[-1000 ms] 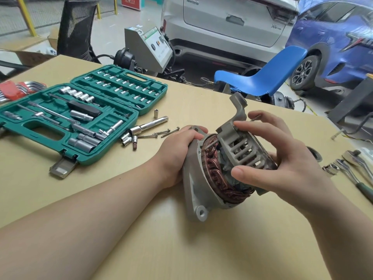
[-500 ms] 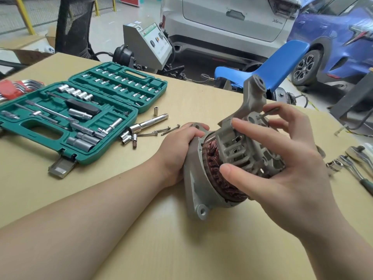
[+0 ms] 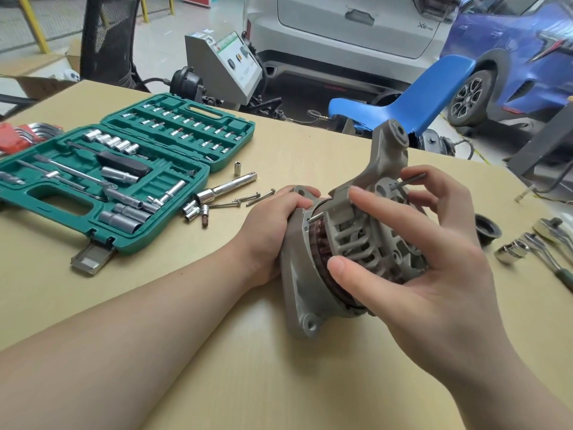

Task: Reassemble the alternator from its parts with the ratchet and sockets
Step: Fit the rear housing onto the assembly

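The right hand [image 3: 434, 268] has turned the rear housing [image 3: 369, 231], its bracket arm [image 3: 389, 147] now upright

The grey cast alternator [image 3: 356, 243] stands on edge on the table, copper windings showing between its two housing halves, a long through bolt [image 3: 404, 182] protruding from its rear housing, near the open green socket set [image 3: 124, 169], with the ratchet [image 3: 555, 262] lying well right.
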